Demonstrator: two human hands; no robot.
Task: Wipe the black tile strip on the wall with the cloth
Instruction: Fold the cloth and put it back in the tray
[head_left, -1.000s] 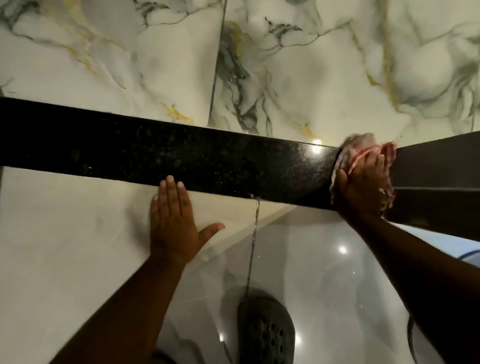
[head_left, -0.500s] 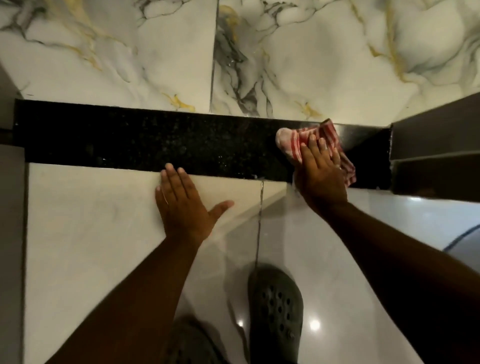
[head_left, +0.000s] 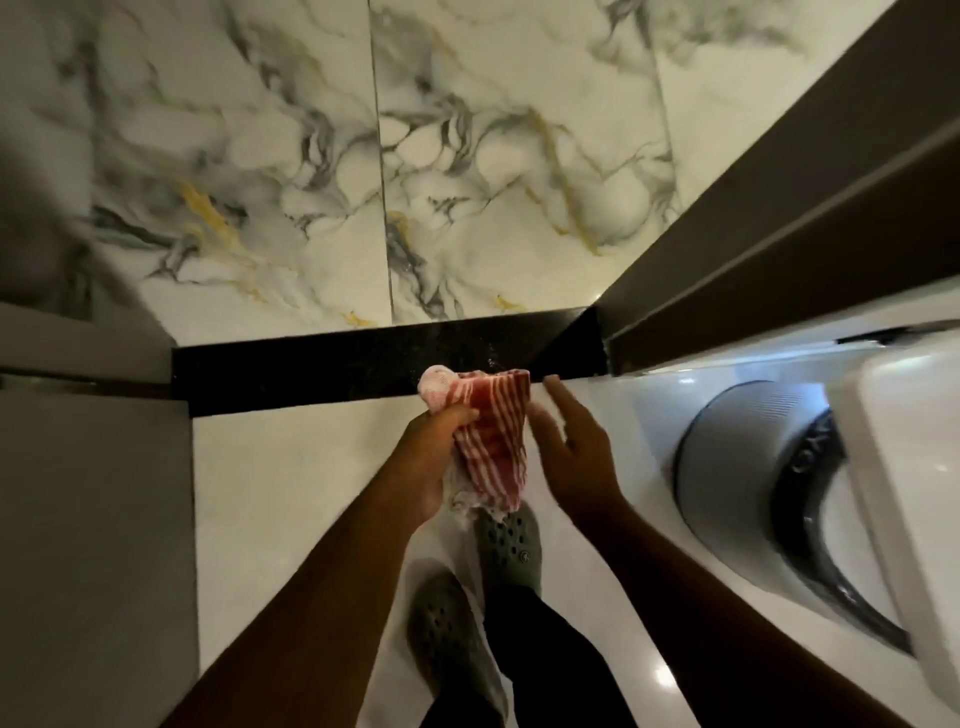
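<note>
The black tile strip runs along the foot of the marble wall, from the grey panel on the left to the dark door frame on the right. A red-and-white striped cloth hangs bunched in my left hand, in front of the strip and apart from it. My right hand is beside the cloth on its right, fingers spread and holding nothing; its fingertips reach up toward the strip's lower edge.
A white washing machine with a round grey door stands at the right. A dark door frame slants down to the strip's right end. A grey panel fills the left side. My two grey clogs are on the glossy white floor.
The view has pulled back from the wall. The cloth has left the strip and passed from my right hand to my left, which came off the floor tile. My right hand is now open.
</note>
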